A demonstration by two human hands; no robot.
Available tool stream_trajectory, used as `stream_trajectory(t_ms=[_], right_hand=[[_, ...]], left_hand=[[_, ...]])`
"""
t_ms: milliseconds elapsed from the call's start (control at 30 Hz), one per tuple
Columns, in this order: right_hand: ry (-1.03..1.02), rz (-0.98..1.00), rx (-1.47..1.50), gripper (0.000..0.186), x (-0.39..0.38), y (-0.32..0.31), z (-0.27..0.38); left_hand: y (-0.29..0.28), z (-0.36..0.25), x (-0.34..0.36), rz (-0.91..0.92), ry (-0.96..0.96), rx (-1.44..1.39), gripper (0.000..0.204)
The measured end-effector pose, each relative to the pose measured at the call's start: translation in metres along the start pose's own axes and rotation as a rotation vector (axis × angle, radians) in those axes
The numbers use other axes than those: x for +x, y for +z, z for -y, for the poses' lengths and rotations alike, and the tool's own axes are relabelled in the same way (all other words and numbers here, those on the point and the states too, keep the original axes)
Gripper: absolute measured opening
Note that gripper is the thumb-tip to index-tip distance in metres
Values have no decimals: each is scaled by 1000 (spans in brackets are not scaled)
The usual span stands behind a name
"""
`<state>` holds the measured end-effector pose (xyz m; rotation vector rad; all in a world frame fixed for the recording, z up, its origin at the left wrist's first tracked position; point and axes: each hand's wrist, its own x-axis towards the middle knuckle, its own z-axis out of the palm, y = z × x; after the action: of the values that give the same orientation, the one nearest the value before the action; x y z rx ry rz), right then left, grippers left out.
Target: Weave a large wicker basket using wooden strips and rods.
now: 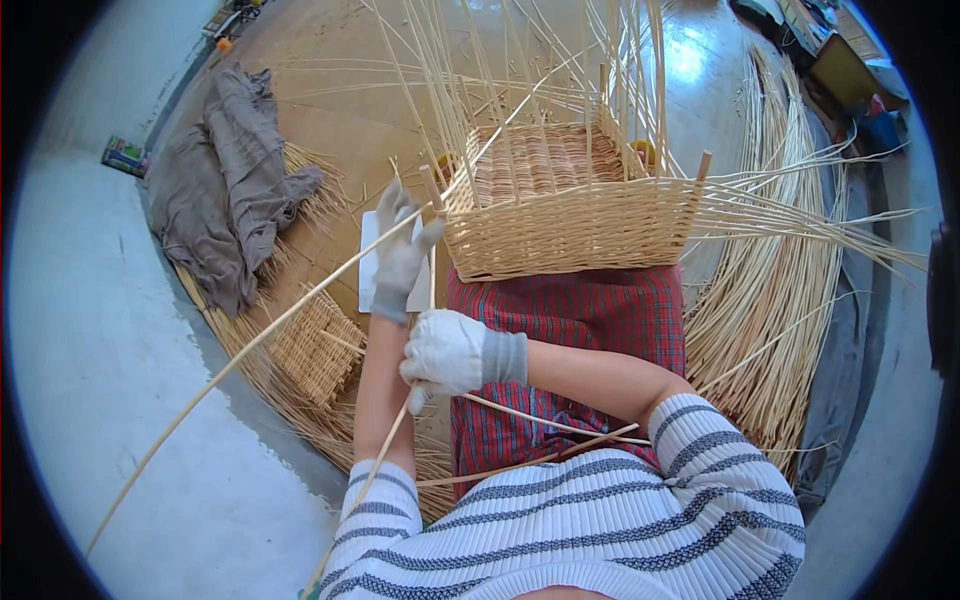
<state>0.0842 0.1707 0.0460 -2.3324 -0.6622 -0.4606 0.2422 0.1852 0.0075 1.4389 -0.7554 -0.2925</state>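
Above a tan floor (335,55), with left hand (400,258) blurred but apparently open and right hand (445,352) closed around a thin rod (432,285), could kink that rod by bending too sharply, or tip the basket (565,232), seated at the checked cloth's (565,310) far edge, by tugging.

Grey cloth (235,165), 1, crumpled, upper lt., over pt. of cane bundle (285,400), pale, running along lt. wall (90,320) (wht.-blue).
Green pkg. (125,155), sm., nr. same wall.
Woven pc. (315,350), sm., straw-col., lying nr. those canes.
Flat item (367,275), wht., lt. of ctr., partly hidden.
Plaid cloth (600,330), red w/ dk. lines, ctr., creased.
Cane stack (775,320), lg., loose, rt. side; dk. grey-blue cloth (845,370) just beside.
Board (845,70), yel.-brn., upper rt., amid misc. items, indistinct.
Floor (330,50), tan, w/ scattered bits, upper ctr.
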Motion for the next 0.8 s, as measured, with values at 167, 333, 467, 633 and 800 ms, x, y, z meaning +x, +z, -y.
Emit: stream_trajectory(t_ms=[167,333,467,633,800], right_hand=[[426,-195,60,18,-43,-70,-5],[103,-1016,1358,24,-97,-111,-116],[438,-958,867,18,-133,-102,-134],[909,-985,520,14,-128,-107,-117],[843,-1067,137,12,-112,-88,-125]], left_hand=[[37,31,57,-55,-248,-663,49],[28,41,49,-160,-330,-709,65],[20,34,27,-10,-318,-332,41],[25,39,4,158,-218,-162,49],[38,60,3,10,-272,-181,63]])
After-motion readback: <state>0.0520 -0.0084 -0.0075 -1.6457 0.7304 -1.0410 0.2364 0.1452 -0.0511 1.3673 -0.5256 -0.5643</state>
